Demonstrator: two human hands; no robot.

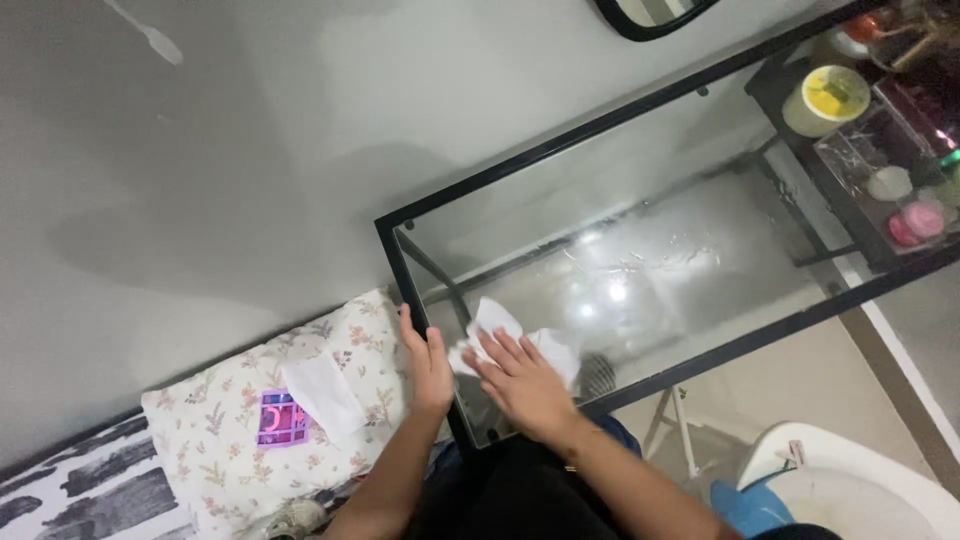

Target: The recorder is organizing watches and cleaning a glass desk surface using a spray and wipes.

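Note:
A glass tabletop [650,240] in a black metal frame lies below me, its surface showing bright reflections. My right hand [525,385] lies flat on a crumpled white tissue [495,320], pressing it against the glass near the table's near-left corner. My left hand [428,365] grips the black frame edge at that corner, fingers pointing up along it.
A floral pillow [220,440] with a white tissue [322,392] and a small purple packet [280,418] sits left of the table. Jars and a yellow-lidded tub [828,98] crowd the table's far right end. A white chair [850,490] stands at lower right.

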